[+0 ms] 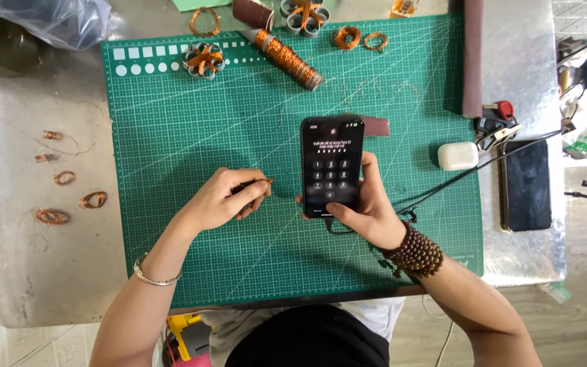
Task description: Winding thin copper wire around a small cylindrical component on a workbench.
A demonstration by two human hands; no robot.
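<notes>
**Bright, even daylight, sharp view**

Soft light falls from above and the far side. The mat [171, 136] is evenly lit; the hands cast only faint, short shadows on it. The metal table [521, 61] shows dull glare at far right. The phone [331, 166] screen glows, legible. Focus is crisp throughout; straight edges bow slightly near the corners.

A green mat [191, 136] printed with a white grid and slanting lines. Copper-orange wire coils [94, 199] on a grey counter [28, 272]. A black phone [331, 166] showing a dark keypad. A white case [457, 155]. Brown bead bracelets [416, 253].
</notes>
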